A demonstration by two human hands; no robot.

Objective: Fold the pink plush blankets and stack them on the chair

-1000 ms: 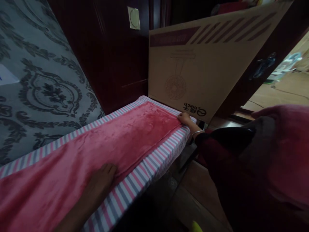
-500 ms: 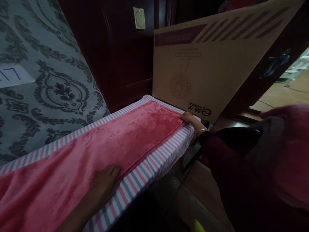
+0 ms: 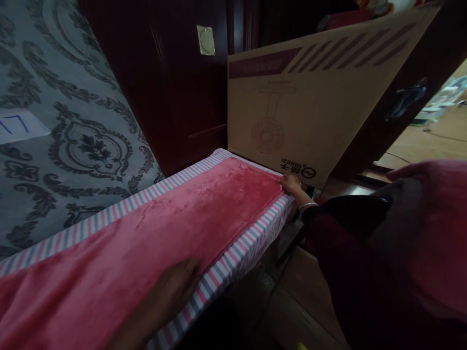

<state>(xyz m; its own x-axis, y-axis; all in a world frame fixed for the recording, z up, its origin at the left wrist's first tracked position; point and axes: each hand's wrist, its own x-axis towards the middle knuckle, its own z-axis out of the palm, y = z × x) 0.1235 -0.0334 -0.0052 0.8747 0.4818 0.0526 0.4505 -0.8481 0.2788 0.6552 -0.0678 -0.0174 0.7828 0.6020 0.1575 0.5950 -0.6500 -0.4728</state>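
A pink plush blanket point(image 3: 197, 209) is spread in a long strip over a narrow surface covered by a striped sheet point(image 3: 251, 236). At the blanket's far right corner, my right hand point(image 3: 291, 184) is closed, pinching its edge. My left hand point(image 3: 178, 282) lies along the near edge lower down, its fingers closed over the blanket; their tips are partly hidden. The cloth between the hands looks fairly smooth, while folds run across it at the lower left.
A large cardboard box point(image 3: 314, 107) stands upright past the far end. Patterned wallpaper point(image 3: 95, 146) and a dark red wooden panel point(image 3: 164, 87) border the left side. More pink fabric point(image 3: 438, 233) shows at the right, over my right arm's side.
My right hand has shifted slightly outward with the blanket's corner, bringing it nearer the sheet's end. My left hand has slid a little right along the near edge. The view has tilted slightly.
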